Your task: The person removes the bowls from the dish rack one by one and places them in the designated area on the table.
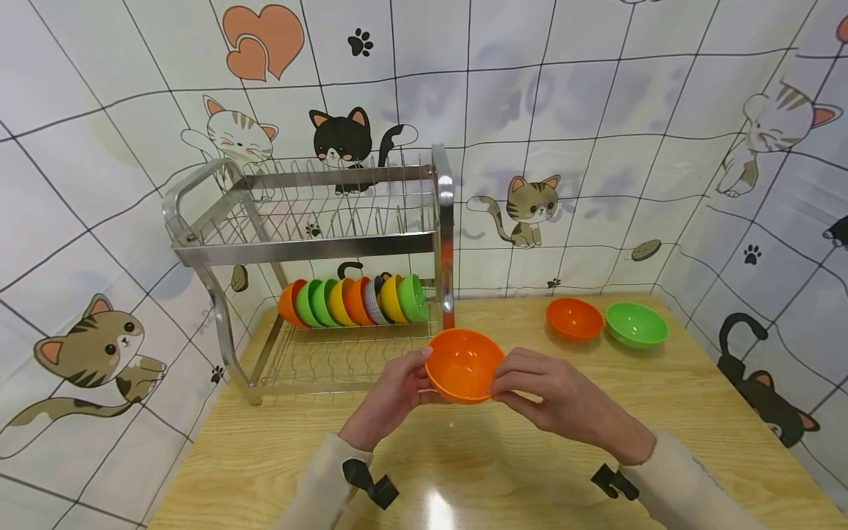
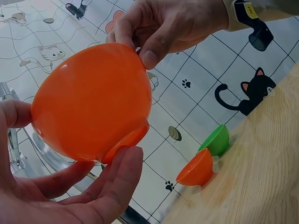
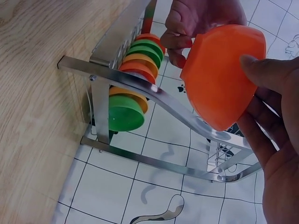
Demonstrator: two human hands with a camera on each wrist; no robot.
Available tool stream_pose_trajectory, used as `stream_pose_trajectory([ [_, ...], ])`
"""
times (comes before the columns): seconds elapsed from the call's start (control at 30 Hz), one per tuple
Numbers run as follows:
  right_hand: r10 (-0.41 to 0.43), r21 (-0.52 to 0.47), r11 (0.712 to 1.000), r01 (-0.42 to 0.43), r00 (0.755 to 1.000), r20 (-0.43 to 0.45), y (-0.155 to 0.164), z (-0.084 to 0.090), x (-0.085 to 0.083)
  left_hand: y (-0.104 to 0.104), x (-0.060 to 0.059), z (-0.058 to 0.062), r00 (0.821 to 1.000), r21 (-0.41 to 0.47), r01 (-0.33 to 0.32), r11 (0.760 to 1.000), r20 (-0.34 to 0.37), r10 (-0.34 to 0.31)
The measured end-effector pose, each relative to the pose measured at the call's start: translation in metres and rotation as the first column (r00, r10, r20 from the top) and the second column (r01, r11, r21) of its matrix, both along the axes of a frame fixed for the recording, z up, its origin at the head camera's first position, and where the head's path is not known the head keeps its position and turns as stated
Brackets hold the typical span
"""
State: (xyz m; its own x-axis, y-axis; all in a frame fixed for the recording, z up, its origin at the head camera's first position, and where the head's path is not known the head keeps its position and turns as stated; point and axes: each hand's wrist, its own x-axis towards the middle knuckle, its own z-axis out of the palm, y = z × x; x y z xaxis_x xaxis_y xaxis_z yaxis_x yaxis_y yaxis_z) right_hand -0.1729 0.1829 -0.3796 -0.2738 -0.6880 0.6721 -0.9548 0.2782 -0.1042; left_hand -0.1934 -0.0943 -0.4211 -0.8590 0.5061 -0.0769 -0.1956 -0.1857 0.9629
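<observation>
My left hand (image 1: 391, 401) and my right hand (image 1: 559, 401) hold an orange bowl (image 1: 464, 364) between them above the middle of the table (image 1: 695, 412), its opening tilted towards me; each grip pinches the rim on its own side. At the table's far left corner stands a two-tier steel dish rack (image 1: 318, 243). Its lower tier carries a row of bowls on edge (image 1: 354, 300) in orange, green and yellow. Towards the far right corner, a second orange bowl (image 1: 573, 318) and a green bowl (image 1: 636, 324) sit upright, just beside each other.
</observation>
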Motion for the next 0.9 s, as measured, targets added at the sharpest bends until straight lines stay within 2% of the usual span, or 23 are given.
stream_pose_trajectory([
  [0.33,-0.004,-0.034,0.999,0.003,0.999,-0.032,0.003,0.006,-0.001,-0.001,-0.001,0.005,0.996,-0.005,0.005,1.000,-0.091,-0.005],
  [0.43,-0.024,-0.040,0.999,0.021,0.998,-0.061,0.006,0.008,-0.002,-0.002,-0.002,0.005,0.991,-0.030,-0.051,0.998,-0.126,0.047],
  [0.57,-0.039,-0.051,0.998,0.035,0.995,-0.086,0.012,0.008,-0.007,-0.005,-0.006,0.005,0.975,-0.079,-0.139,0.987,-0.186,0.122],
  [0.9,-0.130,-0.063,0.990,0.127,0.991,-0.044,0.030,0.000,-0.020,-0.006,-0.021,-0.005,0.936,-0.137,-0.279,0.951,-0.261,0.237],
])
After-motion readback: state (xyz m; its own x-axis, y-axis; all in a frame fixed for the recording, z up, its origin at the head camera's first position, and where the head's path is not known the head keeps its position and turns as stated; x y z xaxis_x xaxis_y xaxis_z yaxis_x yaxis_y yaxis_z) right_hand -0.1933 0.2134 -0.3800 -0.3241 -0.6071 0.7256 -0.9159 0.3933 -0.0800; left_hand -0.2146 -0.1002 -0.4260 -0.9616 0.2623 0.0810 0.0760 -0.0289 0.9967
